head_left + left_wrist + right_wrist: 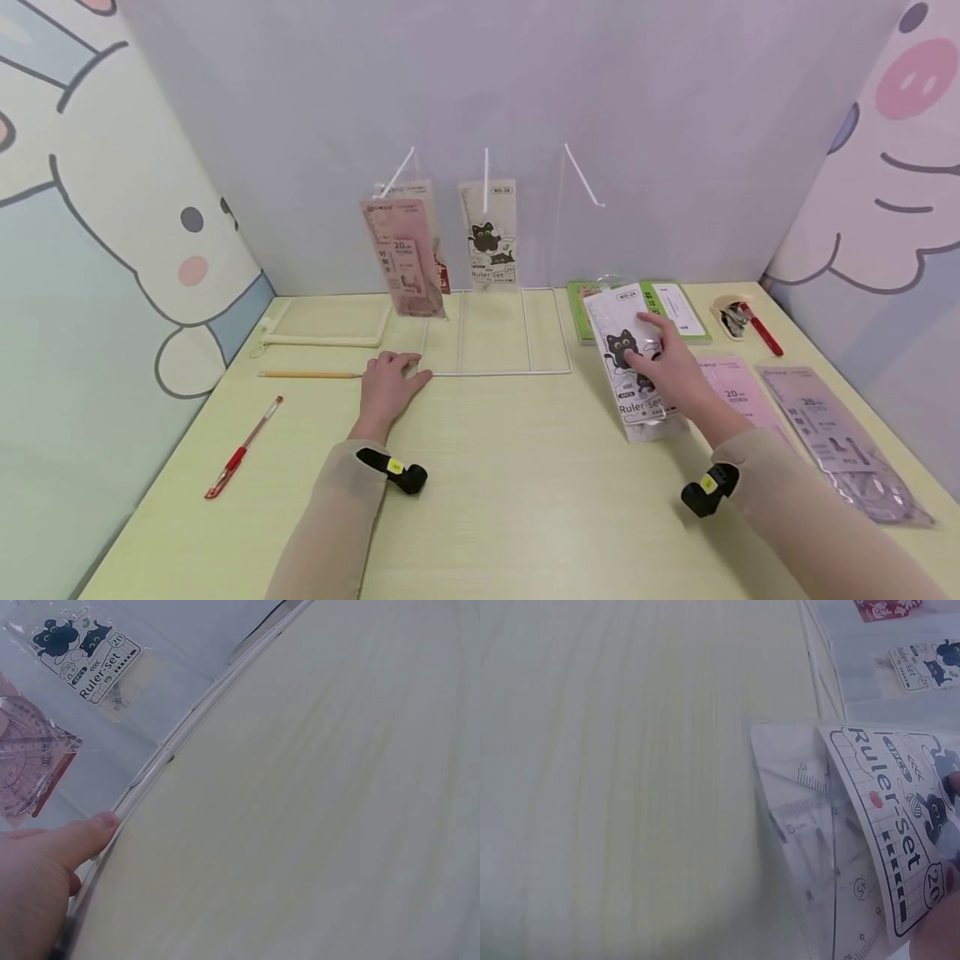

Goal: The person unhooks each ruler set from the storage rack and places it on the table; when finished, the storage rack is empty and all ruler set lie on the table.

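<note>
My right hand (671, 367) pinches a ruler set packet (618, 354), a clear bag with a white black-cat card, tilted above the table's right side. Clear rulers show behind its card in the right wrist view. At the front left corner of a white wire display rack (495, 374), my left hand (390, 387) grips the base rail, its thumb (94, 832) along the wire. A pink ruler packet (401, 250) hangs from the rack's left hook, in front of another packet. From the middle hook hangs a matching cat ruler set (491, 237). The right hook (583, 175) is bare.
On the right lie a green book (682, 312), a red-handled tool (763, 329), and two pink ruler packets, one flat near the right edge (840, 442). Left of the rack are a cream zip pouch (326, 325), a pencil (307, 375) and a red pen (243, 450).
</note>
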A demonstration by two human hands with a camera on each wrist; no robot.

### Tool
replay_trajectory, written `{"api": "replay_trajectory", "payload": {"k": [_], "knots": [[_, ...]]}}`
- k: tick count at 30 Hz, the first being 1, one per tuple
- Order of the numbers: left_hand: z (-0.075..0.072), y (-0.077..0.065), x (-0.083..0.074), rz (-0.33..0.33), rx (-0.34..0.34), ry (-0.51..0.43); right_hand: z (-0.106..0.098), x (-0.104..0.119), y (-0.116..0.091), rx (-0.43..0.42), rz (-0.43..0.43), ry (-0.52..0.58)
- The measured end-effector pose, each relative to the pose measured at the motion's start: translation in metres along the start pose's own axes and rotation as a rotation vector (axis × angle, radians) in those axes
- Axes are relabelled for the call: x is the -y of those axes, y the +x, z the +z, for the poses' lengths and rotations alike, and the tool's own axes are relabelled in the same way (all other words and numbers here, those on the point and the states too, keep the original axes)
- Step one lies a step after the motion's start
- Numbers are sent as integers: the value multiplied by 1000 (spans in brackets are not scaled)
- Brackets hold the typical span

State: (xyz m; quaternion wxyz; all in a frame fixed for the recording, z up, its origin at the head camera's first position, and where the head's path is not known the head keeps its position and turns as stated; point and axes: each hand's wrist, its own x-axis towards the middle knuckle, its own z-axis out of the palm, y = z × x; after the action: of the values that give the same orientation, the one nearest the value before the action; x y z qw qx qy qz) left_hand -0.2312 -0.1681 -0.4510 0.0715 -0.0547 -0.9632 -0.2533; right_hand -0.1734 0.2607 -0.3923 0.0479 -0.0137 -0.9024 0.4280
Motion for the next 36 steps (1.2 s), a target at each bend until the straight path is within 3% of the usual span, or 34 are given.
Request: {"api": "replay_trajectory", "payload": {"k": [6,11,16,23,36], "knots": [[0,2,0,-3,6,4,-8,-14,-12,54,34,-44],[1,2,0,4,5,3,-11,-25,-21,91,3,-80],[1,1,0,8,-2,6,-10,-32,-30,116,28,-181],[1,1,1,4,-2,15,-5,-35,-39,110,81,-319],[2,4,4,-4,7,0,-6,-38,-49,106,88,-494]]}}
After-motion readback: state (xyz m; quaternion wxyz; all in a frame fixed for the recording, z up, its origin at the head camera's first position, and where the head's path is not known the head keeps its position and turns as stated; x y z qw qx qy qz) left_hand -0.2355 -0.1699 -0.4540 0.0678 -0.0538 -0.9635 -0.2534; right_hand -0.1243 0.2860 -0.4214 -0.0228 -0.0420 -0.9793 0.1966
